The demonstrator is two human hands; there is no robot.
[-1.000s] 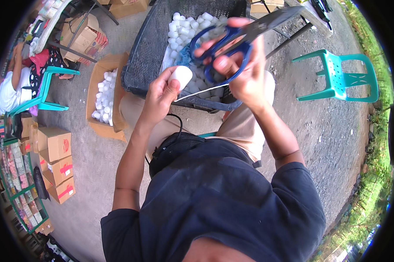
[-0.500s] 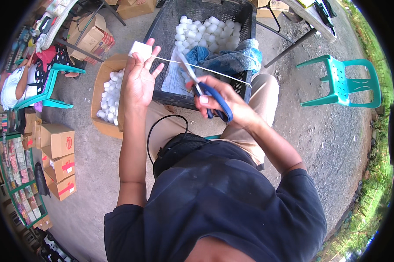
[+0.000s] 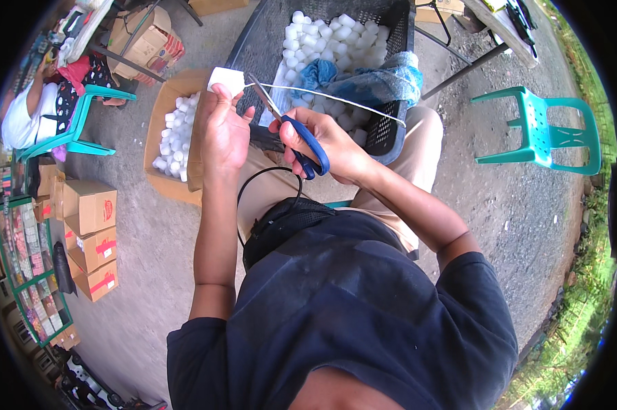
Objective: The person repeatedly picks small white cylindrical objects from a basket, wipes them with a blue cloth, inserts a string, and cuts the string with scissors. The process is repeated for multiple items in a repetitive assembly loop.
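Observation:
My left hand [image 3: 225,140] grips a white, short blocky piece [image 3: 228,80] by its lower side, thumb up against it. From that piece a thin white string [image 3: 343,100] runs right across the crate to its right rim. My right hand [image 3: 325,140] is closed on blue-handled scissors [image 3: 315,150]. Their blades lie at the string, close beside the white piece; whether they are fully closed cannot be told. Under the string is a black plastic crate [image 3: 252,42] with many similar white pieces [image 3: 336,41] and a blue cloth [image 3: 370,83] draped over its right side.
A cardboard box [image 3: 175,189] of white pieces stands left of my legs. Stacked cartons [image 3: 93,212] are farther left. A teal chair [image 3: 565,137] stands at right, and a table [image 3: 496,27] at the far right. Someone sits on another teal chair [image 3: 83,126] at far left.
My right hand has brought the scissors leftward, from mid-string to beside the white piece. The string now sags in a curve. The view has shifted slightly.

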